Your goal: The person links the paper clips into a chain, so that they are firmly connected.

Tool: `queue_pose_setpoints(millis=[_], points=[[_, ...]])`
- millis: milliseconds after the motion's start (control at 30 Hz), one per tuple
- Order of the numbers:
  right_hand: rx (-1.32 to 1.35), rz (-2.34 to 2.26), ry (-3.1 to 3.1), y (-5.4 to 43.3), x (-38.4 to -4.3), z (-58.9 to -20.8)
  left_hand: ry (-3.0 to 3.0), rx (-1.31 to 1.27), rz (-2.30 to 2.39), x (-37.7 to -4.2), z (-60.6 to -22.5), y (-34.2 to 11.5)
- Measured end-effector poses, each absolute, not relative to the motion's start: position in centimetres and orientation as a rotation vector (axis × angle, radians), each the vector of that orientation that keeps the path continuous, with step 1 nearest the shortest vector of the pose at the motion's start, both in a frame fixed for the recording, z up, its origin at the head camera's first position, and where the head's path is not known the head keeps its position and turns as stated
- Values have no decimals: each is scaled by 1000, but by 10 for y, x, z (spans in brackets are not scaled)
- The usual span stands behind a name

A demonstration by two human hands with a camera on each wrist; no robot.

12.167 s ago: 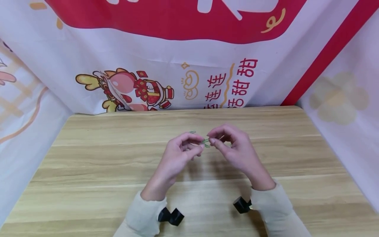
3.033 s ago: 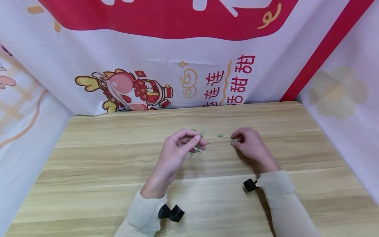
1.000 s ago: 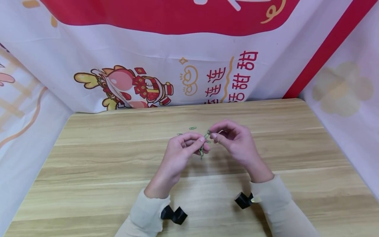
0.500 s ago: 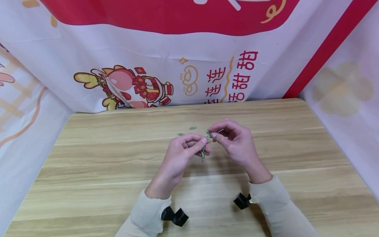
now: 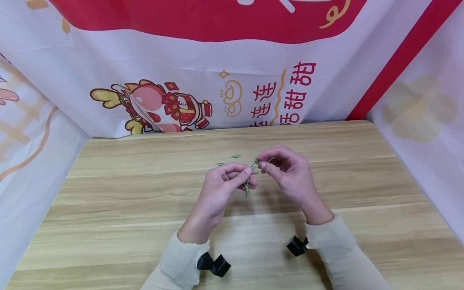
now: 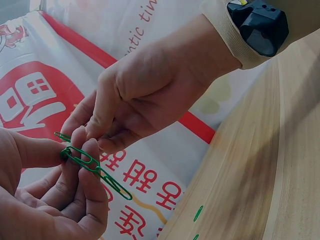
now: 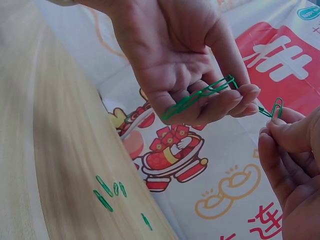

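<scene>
Both hands meet above the table (image 5: 127,209). My left hand (image 5: 221,189) pinches a chain of green paper clips (image 7: 200,93) between thumb and index finger. Part of it lies across the fingers, and its lower links hang below them in the head view. My right hand (image 5: 291,179) pinches a single green paper clip (image 7: 277,107) with thumb and forefinger, right at the upper end of the chain. In the left wrist view the right fingertips overlap that upper end and partly hide it.
Loose green paper clips lie on the wood behind the left hand, one paper clip (image 5: 236,156) farther back and another paper clip (image 5: 220,164) nearer. The right wrist view shows several on the table. A printed cloth (image 5: 203,60) stands along the back edge.
Three seconds ago my right hand was at the table to the right, fingers on a paper clip; it has since come back to the left hand. Over the last second both hands shift only slightly.
</scene>
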State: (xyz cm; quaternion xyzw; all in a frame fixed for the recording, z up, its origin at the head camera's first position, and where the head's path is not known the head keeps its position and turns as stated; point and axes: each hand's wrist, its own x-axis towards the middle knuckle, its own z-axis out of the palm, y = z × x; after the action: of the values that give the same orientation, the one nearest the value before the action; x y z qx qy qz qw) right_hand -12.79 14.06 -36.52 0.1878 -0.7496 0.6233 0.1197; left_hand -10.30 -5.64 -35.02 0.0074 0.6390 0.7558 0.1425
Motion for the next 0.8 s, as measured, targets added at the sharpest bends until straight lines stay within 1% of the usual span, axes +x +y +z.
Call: queue_pose_setpoints(millis=[600,800], points=[[622,1743,-2264,144,-130,-367,1920,-24,2167,-106,-348,-59],[588,1738,-2315,149,-130,-362,1970,28,2100,-107,-349,-64]])
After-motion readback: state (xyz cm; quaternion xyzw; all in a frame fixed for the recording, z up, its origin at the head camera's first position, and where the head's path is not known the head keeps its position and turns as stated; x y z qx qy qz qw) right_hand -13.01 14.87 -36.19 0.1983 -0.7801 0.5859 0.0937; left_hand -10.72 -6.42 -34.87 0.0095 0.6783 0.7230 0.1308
